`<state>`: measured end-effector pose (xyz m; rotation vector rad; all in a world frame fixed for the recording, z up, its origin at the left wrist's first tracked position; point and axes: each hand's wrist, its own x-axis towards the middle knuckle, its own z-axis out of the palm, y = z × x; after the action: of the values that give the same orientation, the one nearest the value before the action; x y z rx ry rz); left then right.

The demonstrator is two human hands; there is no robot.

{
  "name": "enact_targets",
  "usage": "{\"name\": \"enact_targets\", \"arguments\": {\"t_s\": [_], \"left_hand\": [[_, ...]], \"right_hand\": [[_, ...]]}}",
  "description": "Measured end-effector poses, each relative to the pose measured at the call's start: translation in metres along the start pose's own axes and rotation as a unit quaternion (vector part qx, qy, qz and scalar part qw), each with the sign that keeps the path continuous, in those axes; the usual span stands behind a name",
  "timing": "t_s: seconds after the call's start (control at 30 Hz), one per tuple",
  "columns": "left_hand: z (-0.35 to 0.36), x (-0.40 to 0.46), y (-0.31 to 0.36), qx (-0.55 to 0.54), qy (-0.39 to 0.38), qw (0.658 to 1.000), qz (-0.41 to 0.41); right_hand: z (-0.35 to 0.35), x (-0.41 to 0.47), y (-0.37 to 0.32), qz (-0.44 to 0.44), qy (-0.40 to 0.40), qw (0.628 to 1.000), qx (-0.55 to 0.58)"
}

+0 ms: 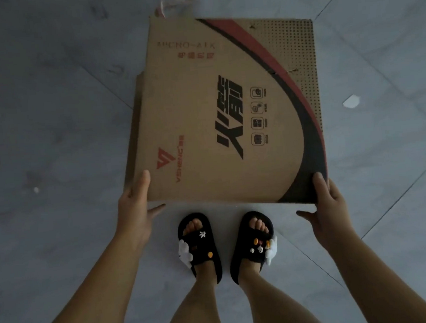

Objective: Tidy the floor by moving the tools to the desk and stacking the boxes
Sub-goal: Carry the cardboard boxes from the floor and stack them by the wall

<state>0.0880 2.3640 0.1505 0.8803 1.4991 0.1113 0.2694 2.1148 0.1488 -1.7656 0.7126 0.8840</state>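
Observation:
A large brown cardboard box [202,106], printed with black characters and a red and black curve, fills the middle of the head view above the grey tiled floor. My left hand [135,208] grips its near left corner, thumb on top and fingers underneath. At the near right corner my right hand [329,205] holds on the same way. No tools are in sight.
My two feet in black slippers [200,244] stand just below the box's near edge. A white scrap [351,101] lies on the floor [51,123] to the right of the box. Crumpled pinkish paper [186,0] lies beyond the far edge.

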Motion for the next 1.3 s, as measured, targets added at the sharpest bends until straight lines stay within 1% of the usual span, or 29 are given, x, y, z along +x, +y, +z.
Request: {"name": "enact_targets", "arguments": {"t_s": [0.13, 0.37, 0.5, 0.6, 0.77, 0.97, 1.03, 1.13, 1.3], "left_hand": [[0.005, -0.061, 0.074, -0.001, -0.004, 1.0, 0.029], [0.016, -0.21, 0.184, 0.003, -0.051, 0.992, 0.111], [0.015, -0.296, 0.241, 0.01, -0.075, 0.986, 0.148], [0.01, -0.353, 0.272, 0.02, -0.096, 0.98, 0.172], [-0.004, -0.429, 0.307, 0.048, -0.162, 0.961, 0.218], [-0.002, -0.49, 0.311, 0.103, -0.233, 0.932, 0.257], [0.004, -0.504, 0.305, 0.131, -0.259, 0.92, 0.262], [0.019, -0.526, 0.288, 0.187, -0.309, 0.897, 0.256], [0.057, -0.577, 0.247, 0.266, -0.385, 0.847, 0.251]], "right_hand": [[-0.017, -0.067, -0.075, -0.034, -0.003, 0.999, 0.041], [-0.081, -0.217, -0.177, -0.103, 0.025, 0.99, 0.09], [-0.122, -0.306, -0.222, -0.138, 0.034, 0.981, 0.133], [-0.148, -0.366, -0.238, -0.156, 0.045, 0.974, 0.16], [-0.183, -0.451, -0.228, -0.16, 0.087, 0.958, 0.223], [-0.212, -0.532, -0.172, -0.139, 0.156, 0.923, 0.323], [-0.219, -0.553, -0.15, -0.128, 0.192, 0.904, 0.36], [-0.234, -0.582, -0.116, -0.119, 0.249, 0.866, 0.418], [-0.27, -0.619, -0.06, -0.099, 0.333, 0.798, 0.492]]}}
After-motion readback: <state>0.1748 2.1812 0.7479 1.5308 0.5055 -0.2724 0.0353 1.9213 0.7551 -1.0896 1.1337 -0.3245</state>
